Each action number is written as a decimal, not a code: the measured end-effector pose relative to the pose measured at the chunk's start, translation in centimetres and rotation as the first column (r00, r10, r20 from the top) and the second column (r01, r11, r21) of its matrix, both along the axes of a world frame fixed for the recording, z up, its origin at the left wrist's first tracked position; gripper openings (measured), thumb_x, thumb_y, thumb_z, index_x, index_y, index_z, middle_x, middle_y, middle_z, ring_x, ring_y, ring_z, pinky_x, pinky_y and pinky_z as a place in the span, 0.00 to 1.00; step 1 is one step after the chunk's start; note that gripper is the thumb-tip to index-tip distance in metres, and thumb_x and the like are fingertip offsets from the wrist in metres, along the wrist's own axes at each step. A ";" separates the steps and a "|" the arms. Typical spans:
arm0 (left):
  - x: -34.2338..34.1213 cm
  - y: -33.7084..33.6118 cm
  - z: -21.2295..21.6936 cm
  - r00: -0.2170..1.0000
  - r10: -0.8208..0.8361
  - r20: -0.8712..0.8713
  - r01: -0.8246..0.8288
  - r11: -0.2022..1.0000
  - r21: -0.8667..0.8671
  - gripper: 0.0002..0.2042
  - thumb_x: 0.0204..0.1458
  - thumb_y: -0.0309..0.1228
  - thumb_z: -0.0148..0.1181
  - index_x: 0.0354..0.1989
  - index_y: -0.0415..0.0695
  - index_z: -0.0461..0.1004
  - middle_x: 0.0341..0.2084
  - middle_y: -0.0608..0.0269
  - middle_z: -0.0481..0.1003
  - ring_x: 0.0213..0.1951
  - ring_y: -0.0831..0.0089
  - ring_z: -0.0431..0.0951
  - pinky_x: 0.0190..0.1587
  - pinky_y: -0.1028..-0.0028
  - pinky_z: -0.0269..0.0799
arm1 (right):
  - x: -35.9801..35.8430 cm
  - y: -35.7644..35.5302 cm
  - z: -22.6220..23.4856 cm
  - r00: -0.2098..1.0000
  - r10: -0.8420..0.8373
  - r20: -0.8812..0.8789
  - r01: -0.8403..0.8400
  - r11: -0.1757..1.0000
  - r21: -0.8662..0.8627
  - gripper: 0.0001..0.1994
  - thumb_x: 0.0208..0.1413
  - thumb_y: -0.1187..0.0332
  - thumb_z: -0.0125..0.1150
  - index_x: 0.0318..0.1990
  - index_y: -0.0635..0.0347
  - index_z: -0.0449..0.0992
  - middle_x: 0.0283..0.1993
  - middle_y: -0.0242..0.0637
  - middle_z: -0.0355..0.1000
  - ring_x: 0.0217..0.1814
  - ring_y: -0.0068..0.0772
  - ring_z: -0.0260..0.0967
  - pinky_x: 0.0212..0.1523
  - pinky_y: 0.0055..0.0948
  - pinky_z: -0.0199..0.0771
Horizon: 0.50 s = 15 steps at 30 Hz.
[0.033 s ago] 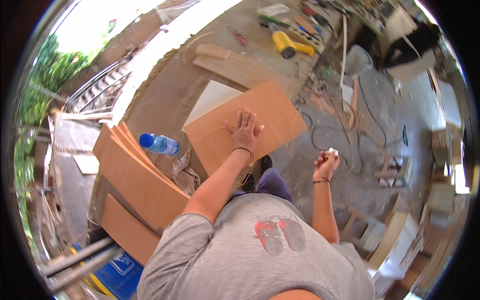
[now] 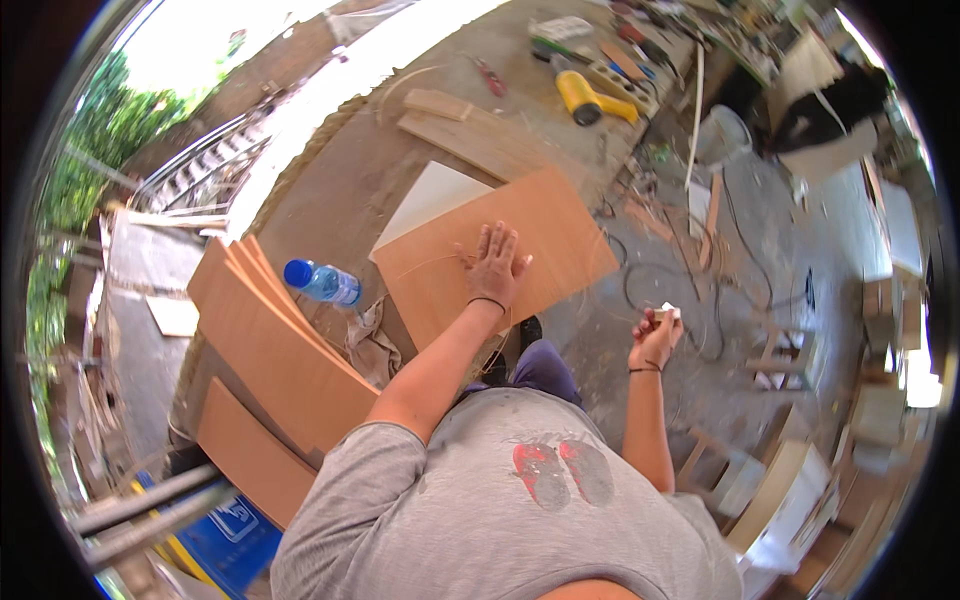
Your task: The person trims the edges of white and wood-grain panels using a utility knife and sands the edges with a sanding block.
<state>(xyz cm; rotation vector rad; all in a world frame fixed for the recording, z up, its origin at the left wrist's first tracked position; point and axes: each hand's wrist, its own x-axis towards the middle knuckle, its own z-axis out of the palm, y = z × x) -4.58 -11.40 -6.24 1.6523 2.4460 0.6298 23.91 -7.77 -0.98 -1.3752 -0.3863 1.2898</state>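
Brown board [image 2: 565, 230] laid over white panel [image 2: 425, 203] on counter [image 2: 335, 190]; what's left, we can't tell.
Left hand [image 2: 492, 272] flat on board, fingers spread; right hand [image 2: 652, 346] curled round small pale object [image 2: 671, 312].

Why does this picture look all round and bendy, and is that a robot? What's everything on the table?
No robot here, just a person! A wide camera on their head looks down, and its special lens bends straight edges. That's their own grey shirt at the bottom.

The left hand lies flat on a brown board, with a white sheet peeking out underneath. The right hand holds something small and pale, too tiny to name.

The table also has a blue-capped bottle, a crumpled cloth, long brown panels and a yellow-and-black tool.
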 end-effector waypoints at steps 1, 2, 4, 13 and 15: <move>-0.4 -0.3 0.3 1.000 -0.008 0.001 0.008 1.000 -0.009 0.26 0.56 0.51 0.50 0.61 0.54 0.67 0.68 0.66 0.56 0.70 0.66 0.50 0.67 0.38 0.28 | -0.1 0.3 0.2 0.968 0.061 0.242 -0.110 0.975 0.194 0.22 0.64 0.63 0.52 0.62 0.53 0.54 0.38 0.35 0.69 0.28 0.19 0.64 0.24 0.18 0.63; -0.5 -0.6 0.5 1.000 -0.015 0.006 0.015 1.000 -0.012 0.26 0.56 0.51 0.50 0.61 0.53 0.67 0.68 0.65 0.56 0.70 0.65 0.50 0.67 0.39 0.29 | 0.0 0.7 0.6 0.879 0.059 0.473 -0.256 0.896 0.364 0.24 0.64 0.64 0.53 0.63 0.54 0.53 0.40 0.36 0.69 0.30 0.19 0.65 0.26 0.18 0.64; -1.3 -1.8 -0.6 0.994 -0.107 0.002 0.106 0.991 0.086 0.25 0.55 0.48 0.53 0.59 0.51 0.68 0.67 0.62 0.57 0.69 0.64 0.52 0.67 0.43 0.35 | 0.0 2.1 5.9 0.636 -0.187 0.749 -0.513 0.622 0.591 0.25 0.63 0.65 0.53 0.64 0.56 0.51 0.41 0.38 0.70 0.34 0.20 0.67 0.29 0.19 0.66; 1.2 -14.7 1.9 0.996 0.087 0.029 -0.089 0.994 0.067 0.23 0.56 0.45 0.53 0.58 0.48 0.69 0.66 0.57 0.58 0.69 0.61 0.53 0.68 0.52 0.41 | 0.9 14.6 11.0 0.684 -0.287 0.671 -0.347 0.680 0.645 0.26 0.63 0.66 0.53 0.64 0.60 0.51 0.40 0.43 0.72 0.34 0.26 0.71 0.30 0.23 0.70; 2.5 -17.5 2.6 0.983 0.184 -0.027 -0.184 0.983 0.020 0.24 0.54 0.43 0.57 0.58 0.48 0.69 0.67 0.55 0.57 0.68 0.58 0.54 0.68 0.55 0.44 | 0.0 18.0 10.2 0.580 -0.420 0.698 -0.518 0.471 0.714 0.24 0.63 0.67 0.52 0.63 0.59 0.54 0.38 0.41 0.73 0.33 0.24 0.71 0.30 0.23 0.70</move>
